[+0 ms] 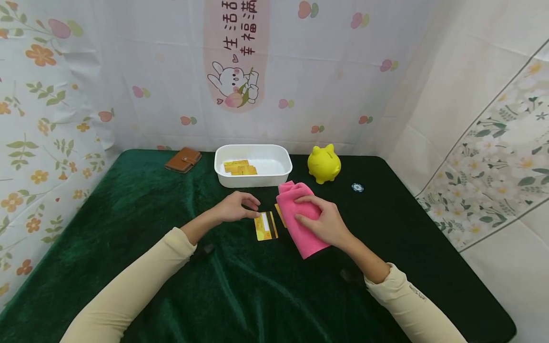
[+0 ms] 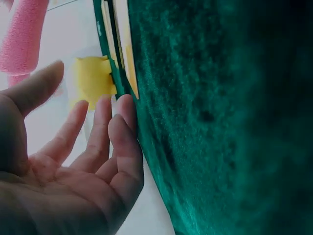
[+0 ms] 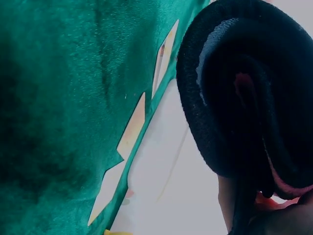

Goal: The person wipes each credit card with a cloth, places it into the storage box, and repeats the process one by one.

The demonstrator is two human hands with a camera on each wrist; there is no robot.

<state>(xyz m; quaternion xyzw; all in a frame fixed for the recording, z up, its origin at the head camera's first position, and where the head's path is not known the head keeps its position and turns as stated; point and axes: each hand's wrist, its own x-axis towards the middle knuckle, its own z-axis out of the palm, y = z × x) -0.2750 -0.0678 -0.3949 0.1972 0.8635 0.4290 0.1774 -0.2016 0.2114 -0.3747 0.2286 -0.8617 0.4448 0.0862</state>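
My right hand (image 1: 329,223) grips a folded pink cloth (image 1: 289,206) above the green tablecloth, thumb and fingers on its near face. In the right wrist view the rolled end of the cloth looks dark. A gold card (image 1: 260,229) with a black stripe and a white strip lies on the tablecloth. Another gold card (image 1: 280,216) shows partly from behind the pink cloth. My left hand (image 1: 236,207) is beside the striped card's upper left corner. The left wrist view shows its fingers (image 2: 100,132) loosely bent and apart, holding nothing.
Behind the hands stands a white tub (image 1: 276,180) with several gold cards (image 1: 241,167) inside. A brown wallet (image 1: 183,160) lies to its left. On the right are a yellow piggy bank (image 1: 324,164) and a poker chip (image 1: 357,187). Patterned curtains (image 1: 343,62) hang behind the table.
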